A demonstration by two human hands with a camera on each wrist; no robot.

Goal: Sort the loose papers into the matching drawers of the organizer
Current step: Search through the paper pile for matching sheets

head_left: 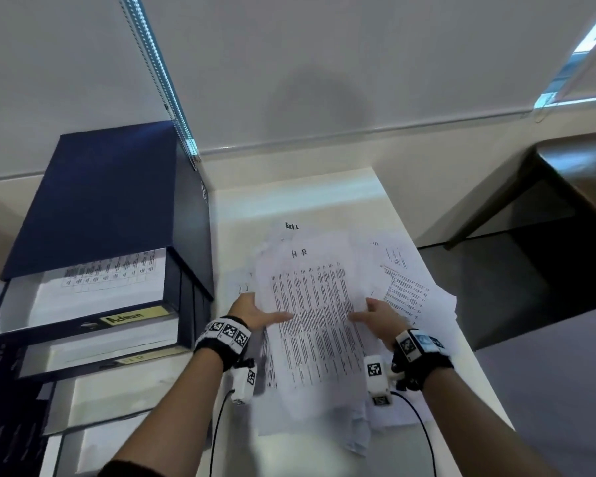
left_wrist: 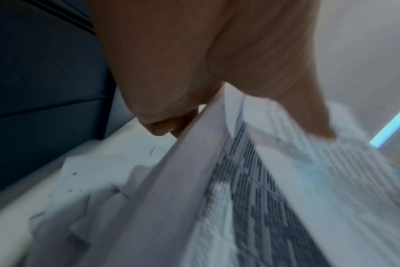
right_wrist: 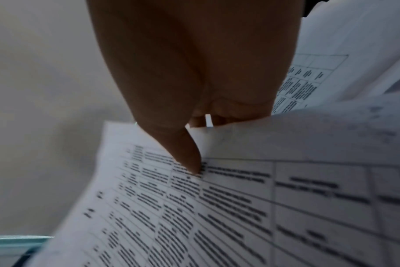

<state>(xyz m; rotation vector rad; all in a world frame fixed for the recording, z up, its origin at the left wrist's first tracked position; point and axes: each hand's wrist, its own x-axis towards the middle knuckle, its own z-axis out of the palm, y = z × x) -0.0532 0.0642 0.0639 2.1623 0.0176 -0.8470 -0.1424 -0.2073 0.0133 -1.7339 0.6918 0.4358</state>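
Both hands are holding one printed sheet (head_left: 312, 315) marked "HR" above the paper pile (head_left: 406, 294), right of the organizer (head_left: 93, 201). The left hand (head_left: 255, 313) is pinching its left edge, thumb on top; the right hand (head_left: 379, 316) is pinching the right edge likewise. Two drawers, including the "Admin" drawer (head_left: 83, 304), are standing open.

One organizer (head_left: 93, 208) with two labelled drawers (head_left: 83, 306) pulled open; two hands (head_left: 255, 313); one heap of loose papers (head_left: 403, 290), uncountable.
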